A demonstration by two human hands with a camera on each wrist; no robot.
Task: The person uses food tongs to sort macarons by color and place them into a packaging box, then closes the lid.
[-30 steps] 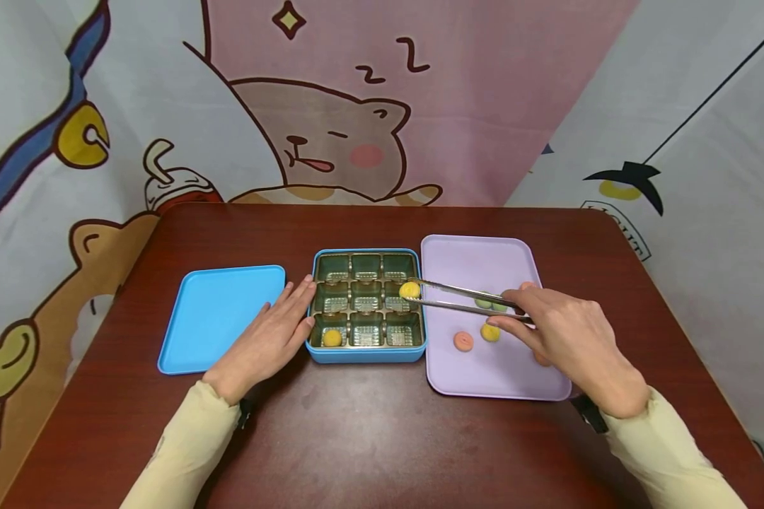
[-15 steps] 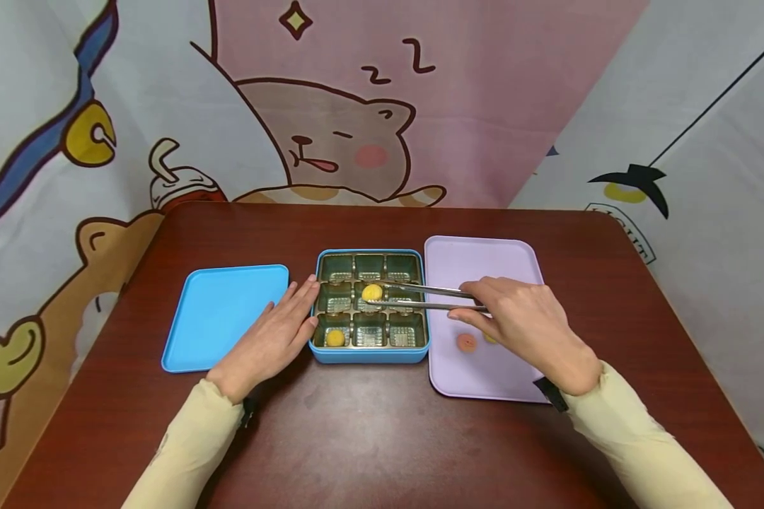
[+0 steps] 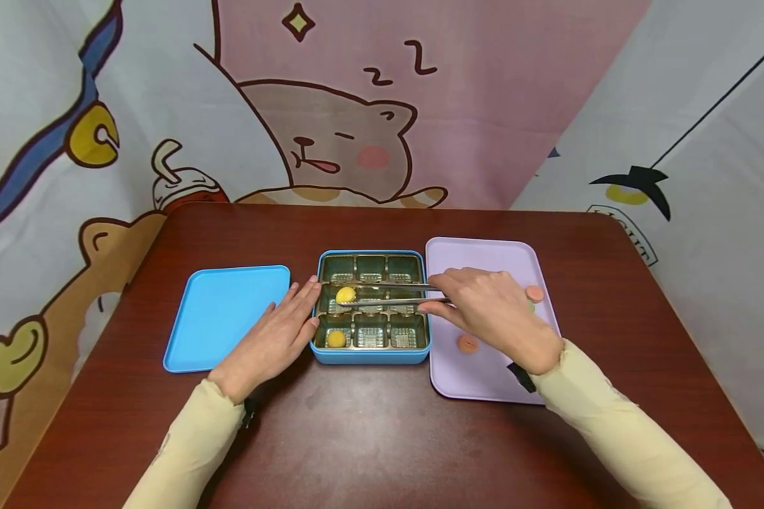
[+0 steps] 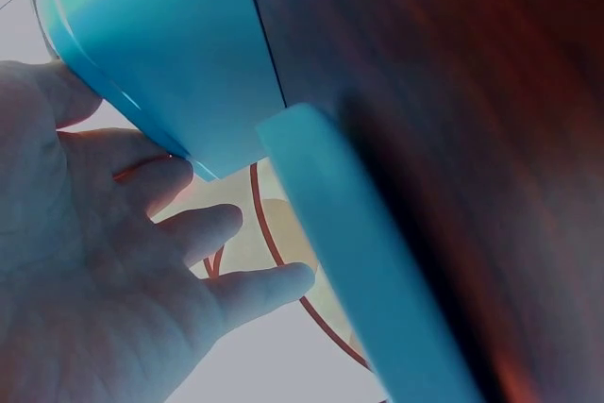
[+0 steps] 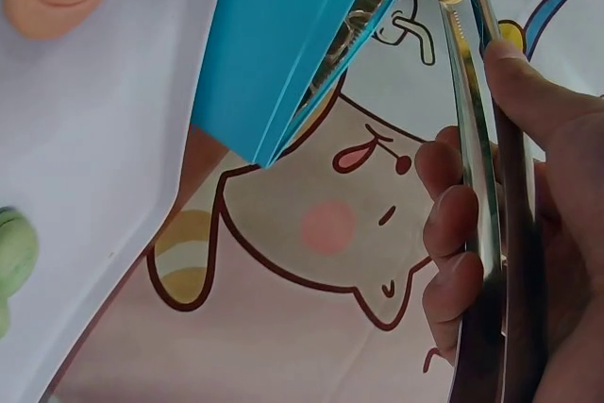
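Head view evenly bright, the bench [image 3: 369,428] softly glaring toward six o'clock; left-wrist view bluish, dim toward three.

Dark reddish-brown surface [image 3: 369,424]; on it, a flat blue lid [image 3: 223,318] at left; a blue nine-compartment box [image 3: 369,358] in the middle; a pale purple tray [image 3: 477,378] just to its right.
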